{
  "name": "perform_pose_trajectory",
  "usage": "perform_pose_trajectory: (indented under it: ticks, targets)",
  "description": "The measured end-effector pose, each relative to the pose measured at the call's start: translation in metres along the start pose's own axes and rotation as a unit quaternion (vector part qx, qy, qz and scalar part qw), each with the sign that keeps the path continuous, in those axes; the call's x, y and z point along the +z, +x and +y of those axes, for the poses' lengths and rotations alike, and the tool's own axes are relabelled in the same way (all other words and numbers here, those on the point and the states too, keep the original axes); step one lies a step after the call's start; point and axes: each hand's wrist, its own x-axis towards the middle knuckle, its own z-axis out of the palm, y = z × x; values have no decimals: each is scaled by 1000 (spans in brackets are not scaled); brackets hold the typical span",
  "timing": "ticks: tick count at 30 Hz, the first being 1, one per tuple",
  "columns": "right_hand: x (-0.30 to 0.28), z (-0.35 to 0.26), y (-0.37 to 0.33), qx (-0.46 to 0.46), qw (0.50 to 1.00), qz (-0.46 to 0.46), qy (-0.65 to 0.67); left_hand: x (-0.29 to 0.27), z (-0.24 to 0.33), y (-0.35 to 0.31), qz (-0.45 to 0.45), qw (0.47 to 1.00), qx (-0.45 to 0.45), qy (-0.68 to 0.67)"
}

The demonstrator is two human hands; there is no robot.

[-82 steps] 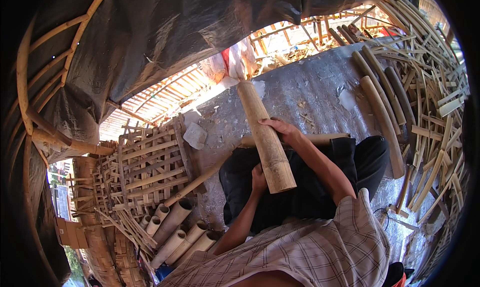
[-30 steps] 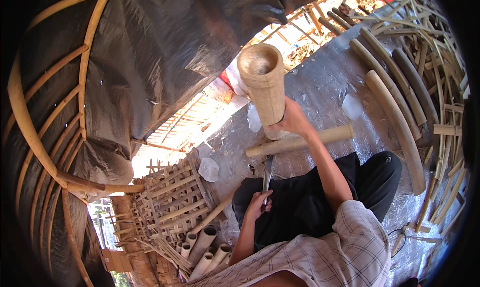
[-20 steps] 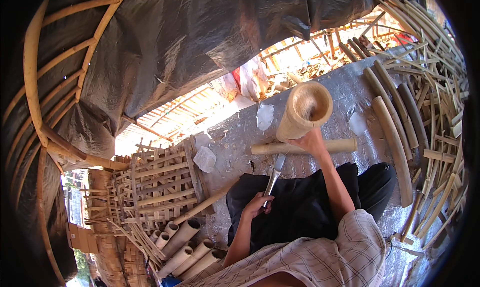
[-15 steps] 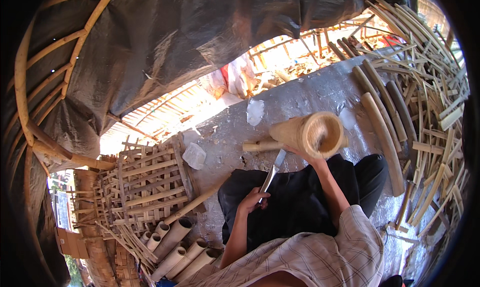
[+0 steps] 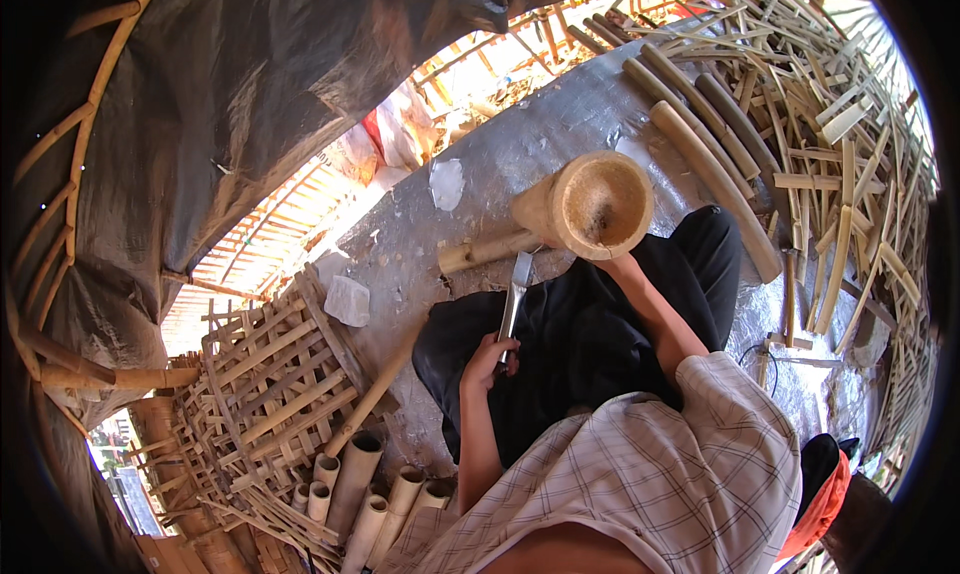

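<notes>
My left hand [image 5: 490, 360] is closed around the handle of a shiny metal chisel-like tool [image 5: 515, 296]. Its widened flat end points up and away from me. Over my lap, my right hand [image 5: 624, 266] supports a pale, tapered wooden mortar-like vessel [image 5: 640, 206] from below. The vessel's round mouth is tilted toward me, showing a rough hollow with dark specks at the bottom. Most of the right-hand fingers are hidden behind the vessel. Just beyond the tool's tip lies a short bamboo pole [image 5: 486, 252], one end hidden by the vessel.
A grey sheet [image 5: 540, 124] covers the ground. Thick bamboo poles [image 5: 712, 179] and a heap of split strips [image 5: 850, 194] lie at right. At left are a woven bamboo lattice [image 5: 275, 384], bamboo tubes [image 5: 355, 479] and a whitish block [image 5: 347, 301]. Dark sheeting [image 5: 230, 124] hangs beyond.
The view has shifted and turned. The vessel's mouth now faces me more directly, showing more of the hollow. The tool points more steeply upward. Both hands keep their holds.
</notes>
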Motion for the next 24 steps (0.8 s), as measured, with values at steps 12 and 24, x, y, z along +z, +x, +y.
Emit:
perform_pose_trajectory:
  ticks: [12, 24]
  targets:
    - [12, -56, 30, 28, 987, -15, -155, -17, -108, -94, -257, 902, -51, -344]
    - [-50, -89, 41, 35, 996, 71, 35, -28, -93, -81, -413, 815, -56, -403]
